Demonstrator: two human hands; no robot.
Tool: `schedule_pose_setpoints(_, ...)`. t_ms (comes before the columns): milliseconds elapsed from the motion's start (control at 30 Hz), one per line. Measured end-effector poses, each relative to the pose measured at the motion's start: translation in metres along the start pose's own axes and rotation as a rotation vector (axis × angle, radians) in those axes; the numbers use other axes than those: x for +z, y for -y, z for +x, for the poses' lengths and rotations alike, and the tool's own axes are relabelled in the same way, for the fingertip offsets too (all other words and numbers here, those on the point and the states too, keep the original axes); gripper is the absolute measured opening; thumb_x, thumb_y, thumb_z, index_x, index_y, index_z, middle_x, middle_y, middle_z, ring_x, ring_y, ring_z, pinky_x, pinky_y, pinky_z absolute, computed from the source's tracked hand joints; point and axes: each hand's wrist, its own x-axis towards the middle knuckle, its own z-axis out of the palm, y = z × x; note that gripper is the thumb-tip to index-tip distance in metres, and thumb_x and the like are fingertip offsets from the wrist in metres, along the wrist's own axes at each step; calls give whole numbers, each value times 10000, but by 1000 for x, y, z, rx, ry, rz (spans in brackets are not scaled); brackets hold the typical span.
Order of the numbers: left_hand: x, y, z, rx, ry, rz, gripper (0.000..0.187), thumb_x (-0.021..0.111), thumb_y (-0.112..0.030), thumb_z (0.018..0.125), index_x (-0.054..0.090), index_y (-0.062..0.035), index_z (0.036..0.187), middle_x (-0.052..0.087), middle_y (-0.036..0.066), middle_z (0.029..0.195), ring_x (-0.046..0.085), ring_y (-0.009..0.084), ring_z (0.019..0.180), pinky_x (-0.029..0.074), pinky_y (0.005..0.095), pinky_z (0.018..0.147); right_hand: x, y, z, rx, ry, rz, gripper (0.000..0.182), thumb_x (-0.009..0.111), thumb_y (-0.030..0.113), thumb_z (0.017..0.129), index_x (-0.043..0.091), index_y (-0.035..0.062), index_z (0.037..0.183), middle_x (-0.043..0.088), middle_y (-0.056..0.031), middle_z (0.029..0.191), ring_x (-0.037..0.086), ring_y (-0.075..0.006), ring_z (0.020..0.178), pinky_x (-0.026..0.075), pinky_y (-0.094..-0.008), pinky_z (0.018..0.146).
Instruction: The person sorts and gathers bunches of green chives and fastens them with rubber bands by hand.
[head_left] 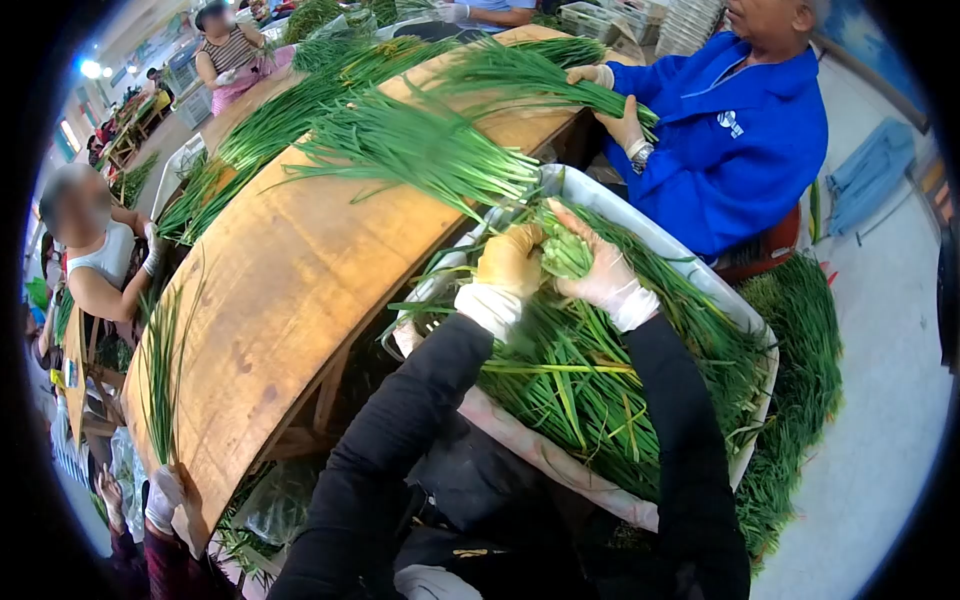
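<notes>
My left hand (pixel 510 262), in a yellowish glove with a white cuff, is closed against the left side of a small bunch of green chives (pixel 567 252). My right hand (pixel 605 272), in a thin pale glove, wraps the bunch from the right. Both hands are above a white plastic crate (pixel 560 446) full of loose chives (pixel 590 385), some with yellow leaves. Just beyond my hands, a large bundle of chives (pixel 430 155) lies on the wooden table, its pale stem ends toward me and its leaves partly blurred.
The curved wooden table (pixel 270 310) runs along my left, with more chives (pixel 290 105) along its far side. A co-worker in a blue jacket (pixel 735 140) holds chives at right. Another worker's gloved hand (pixel 163 497) holds a few at lower left. Chives (pixel 795 350) are heaped beside the crate.
</notes>
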Motion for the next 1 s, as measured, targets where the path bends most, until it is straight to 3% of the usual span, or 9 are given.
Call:
schedule_pose_setpoints(67,-11,-12,2,133,-43,-196,172,666,-104,631,589,-25,764,597,129,799,578,247,739,459,323,689,1,1,1,161,-110,351,544,672,47,630,480,28,1138,571,-51,1072,545,-111,943,413,-242,836)
schedule_pose_setpoints(233,-2,-8,-20,298,1,511,958,758,-458,490,315,-90,1256,408,132,1215,346,293,1164,224,438,979,-14,-21,-3,103,-155,254,406,691,73,629,557,6,1006,619,-52,933,569,-97,836,444,-249,763)
schedule_pose_setpoints(300,4,-2,-17,286,120,631,930,690,-506,565,253,-156,1307,316,102,1308,212,307,1250,109,476,1010,-19,-21,-8,39,-194,196,304,614,-26,669,562,-11,968,619,-76,920,590,-125,810,465,-267,748)
schedule_pose_setpoints(400,8,14,-12,304,255,783,612,564,-438,732,333,-233,1261,391,57,1255,323,303,1187,174,492,985,-25,-7,-12,-21,-251,162,280,652,28,683,566,3,948,621,-76,898,591,-132,793,465,-264,736)
schedule_pose_setpoints(633,18,54,-31,240,253,779,368,478,-315,809,420,-200,1153,448,18,1171,451,243,1049,317,480,886,-108,76,-26,-205,-578,294,352,600,156,722,526,17,1037,571,-56,858,540,-118,718,446,-254,580)
schedule_pose_setpoints(667,22,58,-31,276,192,792,350,479,-292,808,428,-196,1142,452,14,1151,470,229,1013,339,469,861,-124,97,-30,-174,-426,376,420,603,202,712,507,7,1072,550,-44,850,512,-106,689,424,-236,559)
schedule_pose_setpoints(800,21,53,-26,176,288,827,324,497,-297,799,472,-213,1111,484,-1,1136,490,236,999,344,446,863,-179,176,-43,-276,-668,446,494,546,257,752,444,-16,1150,519,-55,856,515,-148,793,451,-269,708)
schedule_pose_setpoints(900,24,58,-24,164,271,855,362,512,-307,794,461,-235,1144,452,3,1216,464,269,1051,328,461,877,-252,219,-71,-506,-627,328,441,462,217,826,409,-35,1185,449,-147,1210,475,-221,1059,357,-338,937)
schedule_pose_setpoints(1000,11,39,-26,72,416,812,480,508,-333,800,360,-249,1249,379,57,1282,400,314,1126,277,475,943,-288,268,-96,-600,-796,105,379,403,149,856,405,-25,1193,416,-135,1253,462,-223,1088,355,-338,946)
